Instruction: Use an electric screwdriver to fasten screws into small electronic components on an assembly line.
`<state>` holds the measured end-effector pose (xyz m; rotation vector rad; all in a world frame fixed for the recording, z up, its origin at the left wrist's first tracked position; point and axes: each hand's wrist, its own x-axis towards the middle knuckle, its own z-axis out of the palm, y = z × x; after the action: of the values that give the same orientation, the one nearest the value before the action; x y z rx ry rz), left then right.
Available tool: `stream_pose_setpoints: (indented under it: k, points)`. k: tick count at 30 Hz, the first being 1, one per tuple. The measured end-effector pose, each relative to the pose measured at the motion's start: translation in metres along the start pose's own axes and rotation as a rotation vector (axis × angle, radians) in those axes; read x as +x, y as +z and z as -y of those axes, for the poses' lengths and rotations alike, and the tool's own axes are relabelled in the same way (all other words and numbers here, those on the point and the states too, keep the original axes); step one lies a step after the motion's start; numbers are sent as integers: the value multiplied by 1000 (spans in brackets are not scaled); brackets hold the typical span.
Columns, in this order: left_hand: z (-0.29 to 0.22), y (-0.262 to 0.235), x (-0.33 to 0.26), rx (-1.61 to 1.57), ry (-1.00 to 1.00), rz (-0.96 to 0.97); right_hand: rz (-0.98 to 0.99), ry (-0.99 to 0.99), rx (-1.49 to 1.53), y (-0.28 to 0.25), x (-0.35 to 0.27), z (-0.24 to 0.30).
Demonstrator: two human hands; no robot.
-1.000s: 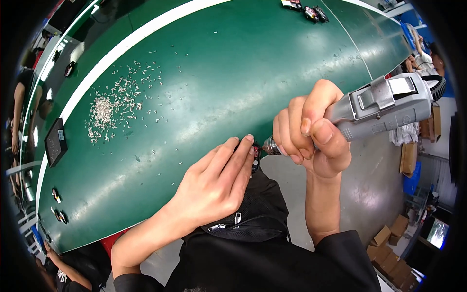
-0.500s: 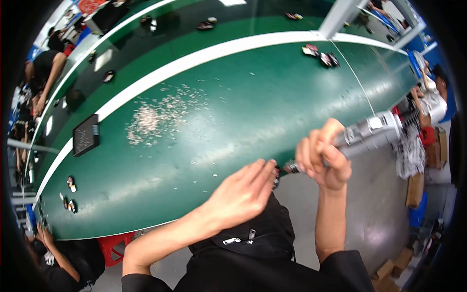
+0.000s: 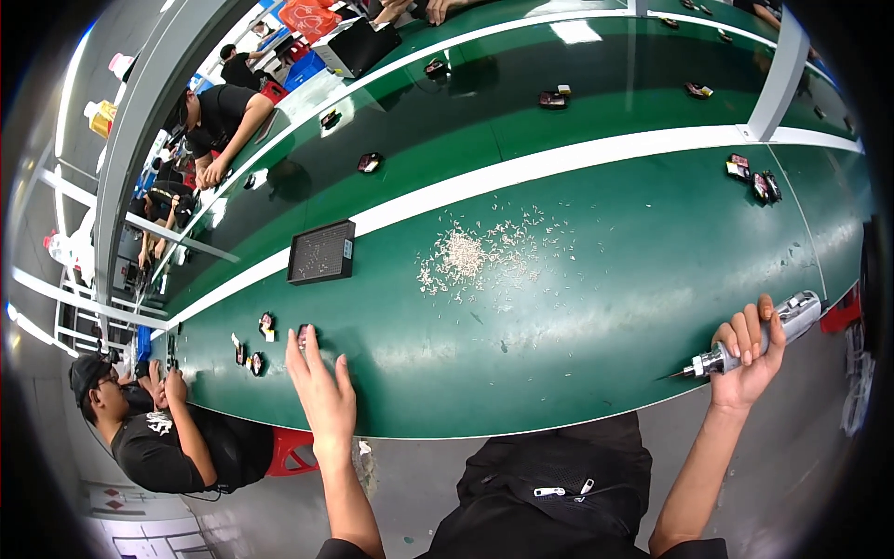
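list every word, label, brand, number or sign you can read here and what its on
No text reads clearly.
Pale label on the black tray: too small to read.
White print on the seated co-worker's black shirt: blurred.
Grey handheld tool in the right hand: no legible marking.
Red bag: pale marks, unreadable.

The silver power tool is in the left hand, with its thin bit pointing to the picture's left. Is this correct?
The side is wrong: the head view shows the silver power tool in the right hand, its thin bit pointing left.
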<state>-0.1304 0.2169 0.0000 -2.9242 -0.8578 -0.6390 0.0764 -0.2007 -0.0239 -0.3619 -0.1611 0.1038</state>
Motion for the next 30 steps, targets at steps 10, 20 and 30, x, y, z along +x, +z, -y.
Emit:
stream_pose_setpoints:
  k: [10,20,30]
  points:
    - [-72,41,86,-301,323,35,-34,8,61,-3,-7,-3]
    - [-74,55,106,-199,517,40,-47,-5,101,-5,-10,-4]
    - [-57,69,114,-185,598,-50,-37,-9,102,-5,-8,-4]
